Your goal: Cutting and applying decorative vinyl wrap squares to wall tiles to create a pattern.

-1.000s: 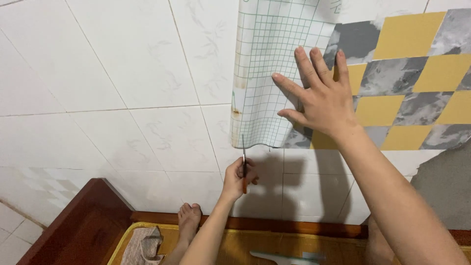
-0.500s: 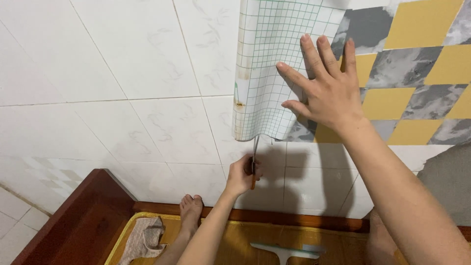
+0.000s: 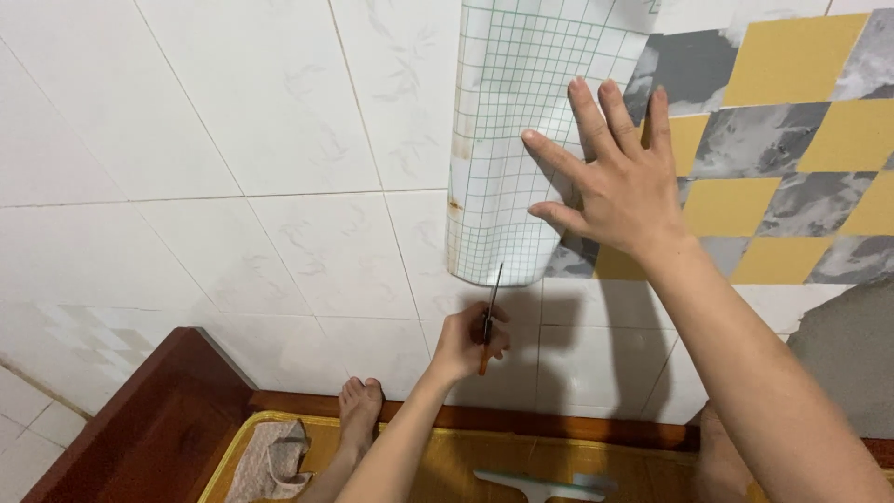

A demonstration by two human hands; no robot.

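My right hand [image 3: 622, 182] lies flat with spread fingers on a wall sticker sheet, pressing it to the white tiled wall [image 3: 233, 168]. The sheet's curled left part shows a white backing with a green grid [image 3: 507, 140]; the stuck part to the right shows yellow and grey marbled diamonds [image 3: 782, 140]. Below, my left hand [image 3: 466, 343] is closed round a utility knife [image 3: 488, 321] with an orange handle. Its blade points up and its tip touches the backing's lower edge.
A dark wooden frame [image 3: 149, 419] borders a yellow mat [image 3: 466, 461] at the bottom. My bare foot [image 3: 358, 410] rests on the mat beside a crumpled beige cloth [image 3: 270, 461]. A pale squeegee [image 3: 535, 484] lies on the mat. A grey bare patch of wall [image 3: 852, 363] is lower right.
The knife in my left hand has risen until its tip meets the sheet's lower edge. My right hand stays pressed on the sheet. The view has shifted slightly.
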